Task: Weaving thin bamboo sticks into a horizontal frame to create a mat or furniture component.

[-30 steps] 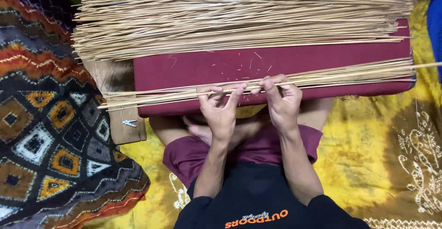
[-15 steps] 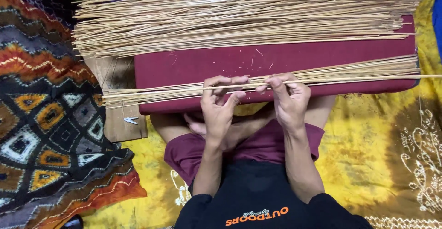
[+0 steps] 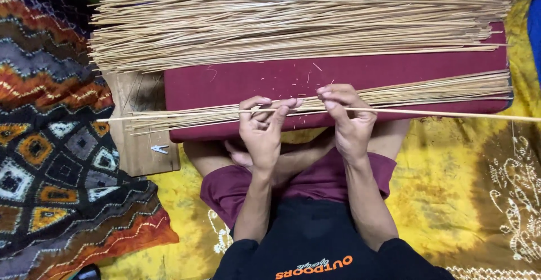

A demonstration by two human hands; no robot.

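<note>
Maroon cushion (image 3: pixel 236 83) lies across the person's lap, above a yellow patterned cloth (image 3: pixel 451 178) and beside a dark woven blanket (image 3: pixel 45 161). Across the cushion's far side spreads a big heap of pale thin sticks (image 3: pixel 293 21); a smaller bundle of sticks (image 3: pixel 439 88) lies along its near edge. A wooden board (image 3: pixel 141 145) at the cushion's left end carries a small white clip (image 3: pixel 159 149). Both hands pinch one long single stick (image 3: pixel 451 112), held level just over the smaller bundle: left hand (image 3: pixel 262 130) and right hand (image 3: pixel 349 119) sit close together, fingertips closed on it.
</note>
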